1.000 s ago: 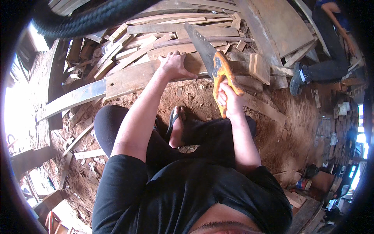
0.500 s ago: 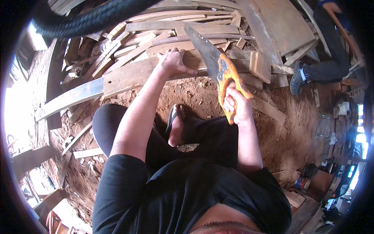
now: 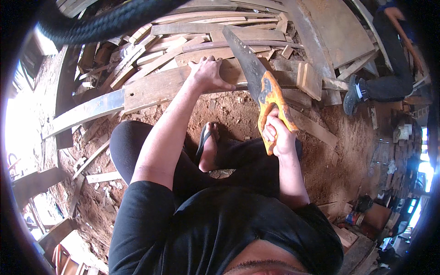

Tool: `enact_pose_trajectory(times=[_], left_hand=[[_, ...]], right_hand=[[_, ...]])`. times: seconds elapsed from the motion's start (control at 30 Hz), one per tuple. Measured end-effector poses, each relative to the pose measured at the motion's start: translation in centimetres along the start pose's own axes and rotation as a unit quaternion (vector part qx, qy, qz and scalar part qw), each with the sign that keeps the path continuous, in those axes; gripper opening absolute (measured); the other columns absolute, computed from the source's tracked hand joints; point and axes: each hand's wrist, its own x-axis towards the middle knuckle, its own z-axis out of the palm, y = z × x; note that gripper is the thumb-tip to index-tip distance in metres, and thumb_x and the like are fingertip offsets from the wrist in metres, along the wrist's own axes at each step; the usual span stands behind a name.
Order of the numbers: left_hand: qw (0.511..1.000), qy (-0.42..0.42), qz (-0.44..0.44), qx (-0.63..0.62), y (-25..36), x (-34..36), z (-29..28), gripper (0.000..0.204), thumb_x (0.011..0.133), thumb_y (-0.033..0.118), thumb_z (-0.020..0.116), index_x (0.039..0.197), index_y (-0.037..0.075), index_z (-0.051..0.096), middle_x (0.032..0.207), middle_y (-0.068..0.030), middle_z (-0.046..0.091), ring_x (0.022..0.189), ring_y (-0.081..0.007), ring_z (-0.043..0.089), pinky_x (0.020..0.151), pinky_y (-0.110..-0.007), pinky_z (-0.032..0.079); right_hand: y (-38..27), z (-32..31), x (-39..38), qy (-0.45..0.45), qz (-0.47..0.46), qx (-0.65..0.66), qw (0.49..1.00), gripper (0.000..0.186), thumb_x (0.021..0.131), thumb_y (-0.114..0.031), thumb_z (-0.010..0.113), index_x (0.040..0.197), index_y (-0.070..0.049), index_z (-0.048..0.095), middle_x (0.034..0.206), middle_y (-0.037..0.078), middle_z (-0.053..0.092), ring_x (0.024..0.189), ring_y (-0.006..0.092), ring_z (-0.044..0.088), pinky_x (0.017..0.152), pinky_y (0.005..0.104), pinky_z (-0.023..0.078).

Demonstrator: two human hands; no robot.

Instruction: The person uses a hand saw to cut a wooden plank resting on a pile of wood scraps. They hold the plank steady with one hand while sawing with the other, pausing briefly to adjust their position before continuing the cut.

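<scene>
A handsaw with a grey blade and a worn yellow handle is in my right hand. My fingers are closed through the grip. Its blade slants up and left across a wooden plank, its tip beyond the plank's far side. My left hand presses on the plank just left of the blade, fingers bent toward the far edge and thumb stretched along the near one. Where the teeth meet the wood, I cannot make out a cut.
Loose boards and offcuts are heaped behind the plank. A short wood block sits at its right end. Farther right, another person's shoe and dark trouser leg show. A black braided hose-like thing crosses the upper left. Dirt floor surrounds my legs.
My right hand has drawn the saw handle slightly toward me, and the blade stands a little steeper. My left hand keeps its place on the plank.
</scene>
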Motion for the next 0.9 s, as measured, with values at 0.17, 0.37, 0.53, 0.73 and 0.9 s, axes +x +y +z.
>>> enact_pose_trajectory(times=[0.17,0.37,0.53,0.73,0.9], left_hand=[[0.999,0.033,0.007,0.033,0.4,-0.5,0.4,0.126,0.057,0.08,0.083,0.153,0.006,0.051,0.147,-0.0207,0.057,0.142,-0.0357,0.049,0.112,-0.076,0.032],[0.999,0.029,0.01,0.04,0.5,-1.0,0.4,0.126,0.058,0.078,0.084,0.155,0.006,0.049,0.15,-0.0191,0.053,0.143,-0.0342,0.047,0.112,-0.075,0.032],[0.995,0.09,0.052,0.007,0.0,-0.9,1.3,0.118,0.056,0.073,0.085,0.144,0.0,0.057,0.142,-0.0162,0.054,0.138,-0.0322,0.049,0.112,-0.076,0.032],[0.994,0.093,0.043,0.032,0.0,-0.6,1.8,0.124,0.055,0.072,0.086,0.151,0.0,0.051,0.147,-0.0164,0.05,0.143,-0.0321,0.044,0.112,-0.077,0.031],[0.995,0.081,0.042,0.028,0.2,-1.0,1.4,0.128,0.056,0.071,0.087,0.154,0.001,0.047,0.148,-0.0152,0.05,0.143,-0.0313,0.045,0.111,-0.076,0.031]], right_hand=[[1.0,1.3,5.3,0.027,-0.023,0.007,0.999,0.009,0.1,-0.008,0.065,0.095,-0.009,0.057,0.068,-0.004,0.049,0.049,0.0027,0.04,0.043,0.0216,0.033],[2.4,0.7,3.8,-0.003,-0.042,-0.06,0.997,0.012,0.103,-0.012,0.061,0.092,-0.011,0.056,0.067,-0.005,0.047,0.052,0.0036,0.043,0.048,0.0221,0.036],[4.5,-1.3,-0.3,-0.025,-0.053,-0.037,0.998,0.008,0.105,-0.013,0.058,0.098,-0.011,0.055,0.066,-0.004,0.045,0.049,0.0038,0.041,0.047,0.0208,0.035],[5.8,-1.4,5.7,-0.039,-0.108,-0.002,0.993,0.01,0.104,-0.01,0.058,0.096,-0.011,0.055,0.071,-0.005,0.047,0.052,0.0035,0.041,0.047,0.0213,0.036],[7.5,-1.3,6.2,-0.045,-0.158,0.028,0.986,0.008,0.1,-0.009,0.062,0.095,-0.006,0.057,0.069,-0.002,0.052,0.05,0.0052,0.046,0.045,0.0232,0.037]])
